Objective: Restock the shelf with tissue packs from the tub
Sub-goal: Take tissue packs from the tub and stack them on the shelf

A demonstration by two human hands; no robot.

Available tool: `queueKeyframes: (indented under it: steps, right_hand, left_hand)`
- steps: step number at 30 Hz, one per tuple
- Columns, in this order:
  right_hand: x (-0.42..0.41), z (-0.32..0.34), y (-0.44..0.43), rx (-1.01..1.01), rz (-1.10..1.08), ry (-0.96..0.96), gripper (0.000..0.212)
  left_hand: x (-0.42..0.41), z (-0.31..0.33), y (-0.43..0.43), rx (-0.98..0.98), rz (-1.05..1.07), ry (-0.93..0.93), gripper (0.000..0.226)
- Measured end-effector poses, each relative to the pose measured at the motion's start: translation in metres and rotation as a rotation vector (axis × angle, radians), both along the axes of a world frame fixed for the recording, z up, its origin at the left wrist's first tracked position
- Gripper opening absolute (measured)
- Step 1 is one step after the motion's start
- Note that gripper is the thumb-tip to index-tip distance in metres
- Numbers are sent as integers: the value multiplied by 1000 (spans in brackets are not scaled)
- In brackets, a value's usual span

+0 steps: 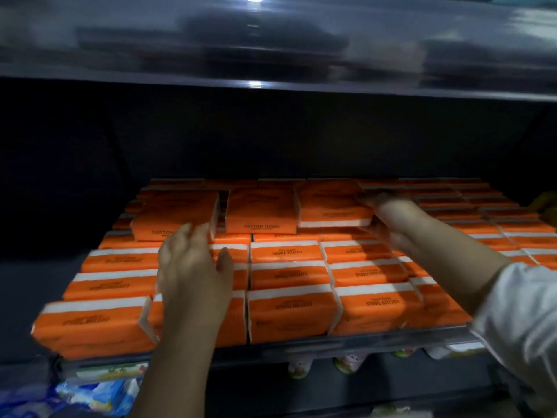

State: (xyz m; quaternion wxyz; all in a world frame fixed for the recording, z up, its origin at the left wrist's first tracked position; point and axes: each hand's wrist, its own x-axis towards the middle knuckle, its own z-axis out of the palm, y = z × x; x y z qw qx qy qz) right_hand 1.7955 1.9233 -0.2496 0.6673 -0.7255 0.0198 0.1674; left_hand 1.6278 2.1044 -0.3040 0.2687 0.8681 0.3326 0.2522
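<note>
Right grip (388,218): thumb on top, fingers underneath, I clamp the right end of a top-layer tissue pack (328,206).
Left grip (193,267): loose, fingers spread, holding nothing; just beyond its fingertips lies the left top pack (174,215).
Middle top pack (260,211): between my two grips.
Shelf (361,339): rows of lower packs (289,309) lie beneath both grips.

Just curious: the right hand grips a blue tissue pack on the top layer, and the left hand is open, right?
Not quite. The head view shows the tissue pack is orange, not blue. The right hand does grip it on the top layer, and the left hand is open.
</note>
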Motion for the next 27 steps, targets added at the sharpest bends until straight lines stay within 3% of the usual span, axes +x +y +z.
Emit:
queueKeyframes:
  steps: [5,15,20,23,27]
  right_hand:
    - [12,-11,3,-85,7,-25,8]
    - [9,-19,7,-272,168,-138,27]
    - [7,-27,1,-309,92,-189,30]
    - [6,-26,-7,-377,6,-335,42]
    - [-19,-25,-52,-497,-33,-583,34]
  left_hand:
    - [6,2,11,-75,30,32,52]
    - [14,-10,15,45,-64,42,51]
    - [12,-7,15,71,-66,65,52]
    - [14,-1,8,118,-73,37,46]
    - [20,11,-36,257,-244,-159,34]
